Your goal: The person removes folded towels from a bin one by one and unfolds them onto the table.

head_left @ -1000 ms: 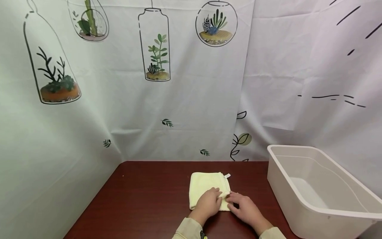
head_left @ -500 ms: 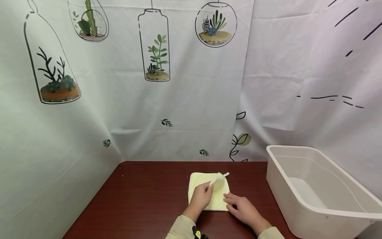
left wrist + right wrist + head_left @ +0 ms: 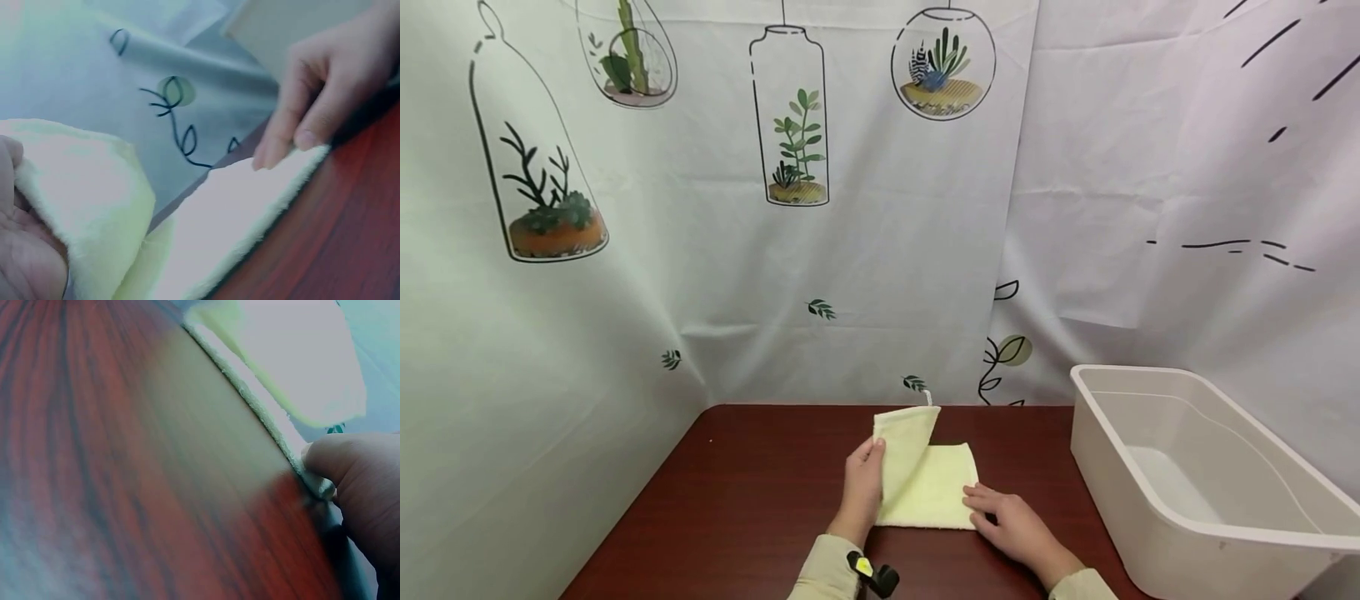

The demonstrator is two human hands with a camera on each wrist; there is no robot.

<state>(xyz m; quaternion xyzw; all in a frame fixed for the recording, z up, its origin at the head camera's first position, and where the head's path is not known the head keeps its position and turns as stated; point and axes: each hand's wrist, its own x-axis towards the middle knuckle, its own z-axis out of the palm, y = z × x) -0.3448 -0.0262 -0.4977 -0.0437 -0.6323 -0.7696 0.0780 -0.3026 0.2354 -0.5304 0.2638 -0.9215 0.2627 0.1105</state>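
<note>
Along the bottom of the head view, just left of centre, the left sleeve [image 3: 822, 572] is long and pale beige, its plain cloth ending near the wrist; at that cuff sits a black wrist device [image 3: 876, 575] with a bright yellow patch [image 3: 864, 567] at its upper left and a rounded black knob [image 3: 887, 581] at its lower right; any lettering is too small to read; the right sleeve [image 3: 1082, 586], at the bottom edge right of centre, is the same pale beige; beyond the cuffs, left hand [image 3: 861, 487] and right hand [image 3: 1013, 522] are both bare.
</note>
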